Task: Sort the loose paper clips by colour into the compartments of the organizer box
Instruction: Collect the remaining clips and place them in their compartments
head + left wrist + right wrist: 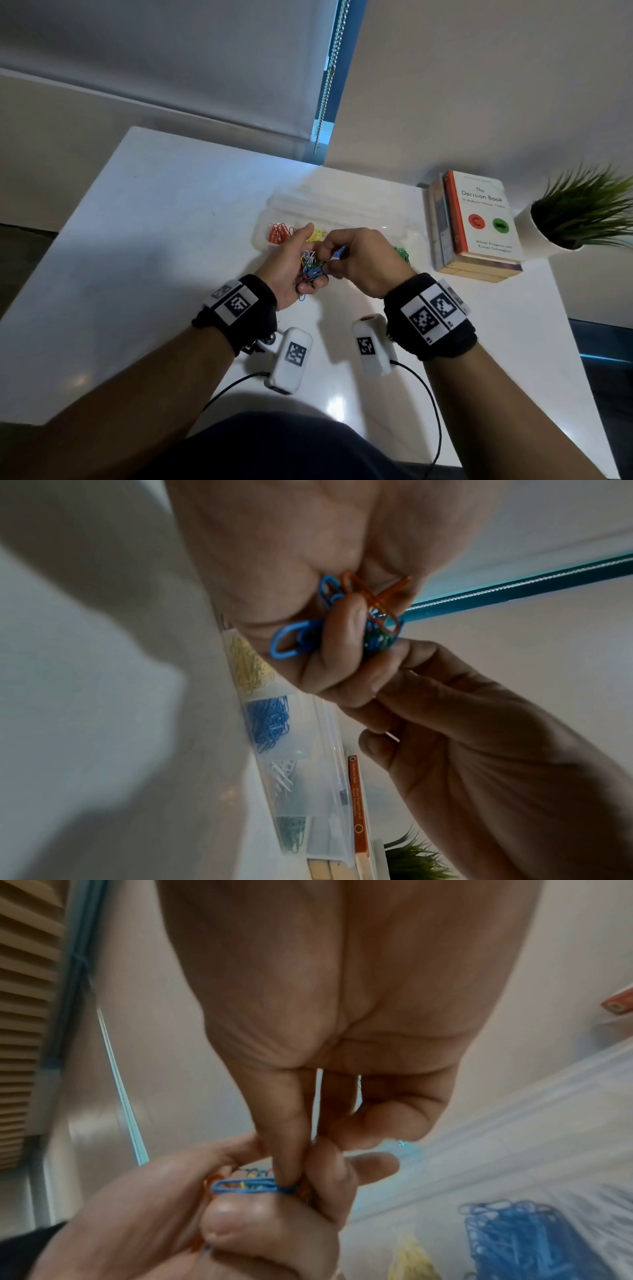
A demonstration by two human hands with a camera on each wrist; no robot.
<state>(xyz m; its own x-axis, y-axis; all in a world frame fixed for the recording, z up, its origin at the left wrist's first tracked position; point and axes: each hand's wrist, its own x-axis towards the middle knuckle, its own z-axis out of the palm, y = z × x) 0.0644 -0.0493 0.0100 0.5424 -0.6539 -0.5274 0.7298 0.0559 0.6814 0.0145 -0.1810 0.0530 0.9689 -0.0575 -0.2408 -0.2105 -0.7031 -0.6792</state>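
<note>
Left hand (291, 265): grip cupped round tangled bunch of coloured wire paper clips (311, 265).
Right hand (359, 260): grip pinching thin blue wire paper clip (245, 1188).

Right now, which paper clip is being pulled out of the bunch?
Find the clear organizer box on the white table; both hands meet just in front of it. The left hand cups a mixed-colour tangle of clips, and the right hand pinches one end of a blue clip, the only one singled out.
</note>
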